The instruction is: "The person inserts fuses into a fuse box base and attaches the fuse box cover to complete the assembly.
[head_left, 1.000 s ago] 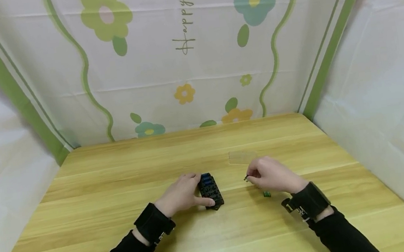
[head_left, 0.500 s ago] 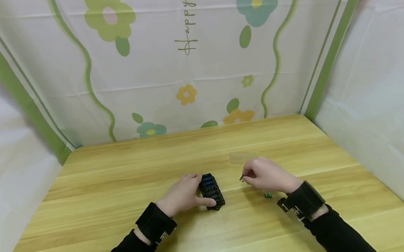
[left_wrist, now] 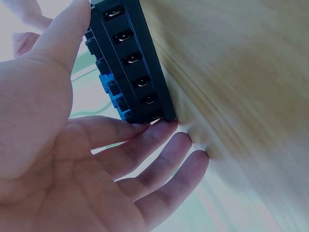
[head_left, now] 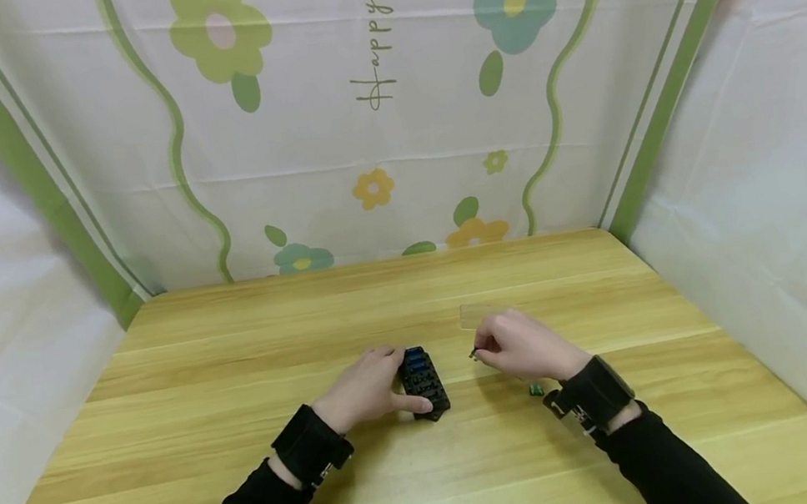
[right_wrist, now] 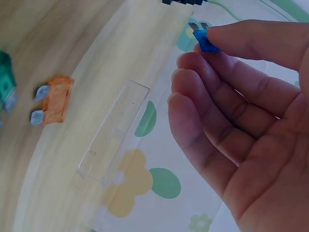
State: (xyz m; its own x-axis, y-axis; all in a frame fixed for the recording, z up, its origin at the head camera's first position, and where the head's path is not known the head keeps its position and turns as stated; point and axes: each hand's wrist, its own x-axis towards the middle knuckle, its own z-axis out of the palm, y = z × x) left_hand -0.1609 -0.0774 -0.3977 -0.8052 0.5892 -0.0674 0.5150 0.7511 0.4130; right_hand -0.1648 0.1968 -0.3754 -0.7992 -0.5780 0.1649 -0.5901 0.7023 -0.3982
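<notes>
A black blade fuse box [head_left: 424, 384] lies on the table, several blue fuses [head_left: 414, 361] seated at its far end. My left hand [head_left: 366, 389] holds it, thumb on the near end and fingers at the far end. In the left wrist view, side terminals [left_wrist: 132, 58] run along the box's black wall. To the right of the box, my right hand [head_left: 524, 346] pinches a blue blade fuse [right_wrist: 206, 41] between thumb and index finger, its metal prongs pointing away from the palm. The other right fingers are bent and hold nothing.
An orange blade fuse [right_wrist: 58, 100] and a green one [right_wrist: 6, 79] lie on the table near the right hand. A clear plastic cover [right_wrist: 113, 130] lies behind that hand. A flower-patterned cloth [head_left: 313, 129] hangs behind the wooden table [head_left: 270, 336].
My right hand has moved left toward the fuse box, carrying the pinched blade fuse. The left hand and the box have stayed in place.
</notes>
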